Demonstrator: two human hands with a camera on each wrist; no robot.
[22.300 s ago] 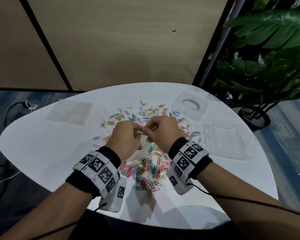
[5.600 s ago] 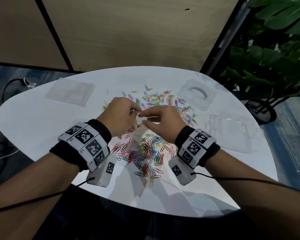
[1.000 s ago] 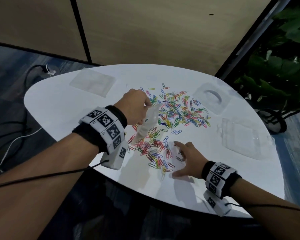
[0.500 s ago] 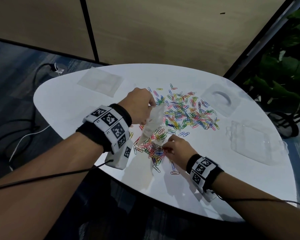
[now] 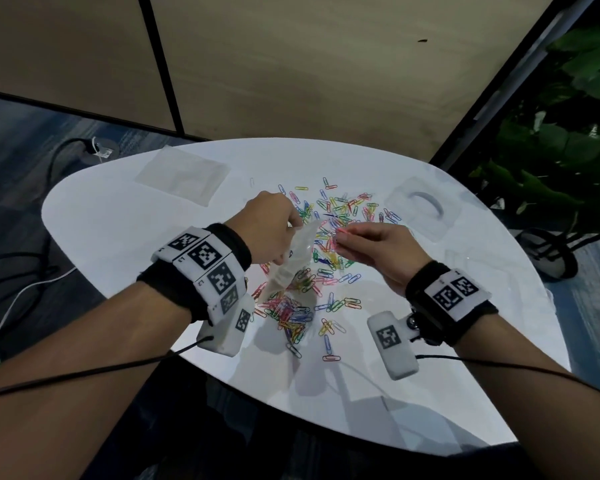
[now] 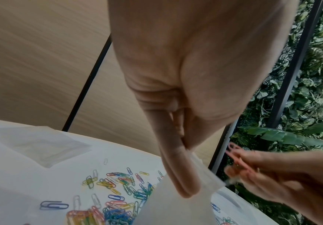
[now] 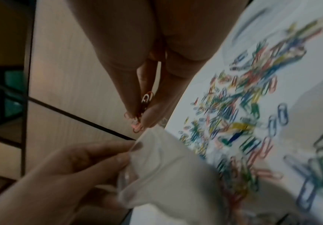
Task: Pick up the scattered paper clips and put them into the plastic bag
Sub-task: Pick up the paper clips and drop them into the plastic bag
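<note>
Above table (image 5: 125, 237), left hand (image 5: 269, 230) holding plastic bag (image 5: 291, 261), few clips inside

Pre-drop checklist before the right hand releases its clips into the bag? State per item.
1. Left hand grips the plastic bag by its top edge: ok.
2. Right hand pinches several paper clips, pink and red among them: ok.
3. Clips sit beside the bag's top edge, not yet inside: ok for approach.
4. Bag mouth open wide enough to take them: cannot tell; the plastic looks bunched under the left fingers.
5. Bag hangs upright, lifted off the table: ok.
6. Loose clips left on the table: many, task not done.
</note>
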